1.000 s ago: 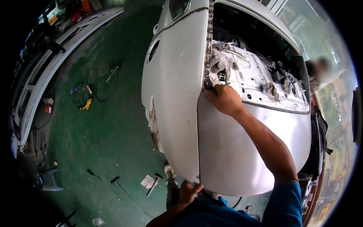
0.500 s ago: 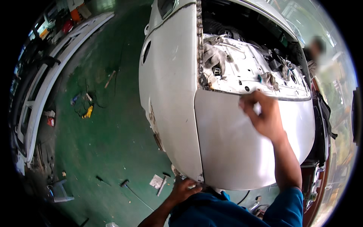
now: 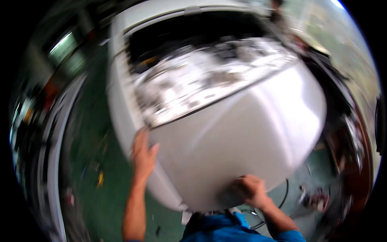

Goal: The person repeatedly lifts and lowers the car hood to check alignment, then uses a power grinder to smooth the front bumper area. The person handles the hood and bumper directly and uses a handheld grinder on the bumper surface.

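A silver car trunk lid [image 3: 217,141] fills the middle of the view, smooth and shiny. Flat against the seam near its upper left corner, beside the rear window opening, lies my left hand [image 3: 144,155], fingers stretched and thumb apart. My right hand [image 3: 250,189] is curled into a fist at the lid's near edge, knuckles at the metal; no object shows in it. A dark shadow or reflection lies beside its knuckles. Behind the lid, the white metal shelf [image 3: 189,101] inside the glassless window opening holds blurred loose items, among them what look like gloves.
The silver left rear fender [image 3: 121,109] borders the lid. On the green floor [image 3: 94,141] lies a yellow object [image 3: 100,178]. A long pale body panel [image 3: 58,161] stands at left. A black cable [image 3: 285,195] loops at lower right. Another person [image 3: 277,16] is at the far right.
The view has turned and shifted over the car. My left hand has gone from the lid's lower left corner to its upper left seam; my right hand has come down to the near edge.
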The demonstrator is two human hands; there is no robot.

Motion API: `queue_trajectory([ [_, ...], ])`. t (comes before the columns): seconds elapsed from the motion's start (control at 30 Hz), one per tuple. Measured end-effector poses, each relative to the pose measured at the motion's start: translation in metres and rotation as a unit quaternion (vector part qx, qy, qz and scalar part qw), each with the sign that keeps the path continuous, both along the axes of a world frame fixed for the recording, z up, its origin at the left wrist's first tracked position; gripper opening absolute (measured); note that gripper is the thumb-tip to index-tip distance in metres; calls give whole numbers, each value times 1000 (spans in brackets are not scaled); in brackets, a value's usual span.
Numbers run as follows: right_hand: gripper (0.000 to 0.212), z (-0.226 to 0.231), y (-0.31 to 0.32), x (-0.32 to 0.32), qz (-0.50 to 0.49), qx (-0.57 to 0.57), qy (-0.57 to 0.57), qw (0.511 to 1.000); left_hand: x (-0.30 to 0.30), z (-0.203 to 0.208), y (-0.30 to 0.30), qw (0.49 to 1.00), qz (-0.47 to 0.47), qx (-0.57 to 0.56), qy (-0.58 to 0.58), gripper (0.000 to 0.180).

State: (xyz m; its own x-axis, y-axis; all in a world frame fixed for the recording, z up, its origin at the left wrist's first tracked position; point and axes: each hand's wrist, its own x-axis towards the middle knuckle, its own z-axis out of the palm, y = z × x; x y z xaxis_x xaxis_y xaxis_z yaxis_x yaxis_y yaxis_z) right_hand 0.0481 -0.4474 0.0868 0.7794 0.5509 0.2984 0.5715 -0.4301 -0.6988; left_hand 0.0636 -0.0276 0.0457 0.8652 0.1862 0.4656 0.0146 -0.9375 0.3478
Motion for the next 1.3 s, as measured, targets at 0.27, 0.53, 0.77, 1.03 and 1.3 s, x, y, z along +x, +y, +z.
queue_trajectory([
  [0.27, 28, -14, -71, 6, -279, 21, -169, 945, 31, -9, -11, 996, -25, 34, -83, 43],
  [0.53, 21, -27, -77, 3, -286, -2, -215, 934, 27, 19, -43, 995, -24, 46, -81, 40],
  [0.77, 24, -43, -86, -2, -231, 41, -197, 952, 23, 18, -47, 997, -20, 40, -65, 39],
  [1.03, 22, -42, -86, -4, -226, 55, -202, 951, 22, 18, -47, 998, 3, 33, -59, 37],
  [1.3, 17, -58, -96, -59, -124, 322, 84, 935, 49, -17, -7, 994, -54, 14, -97, 38],
])
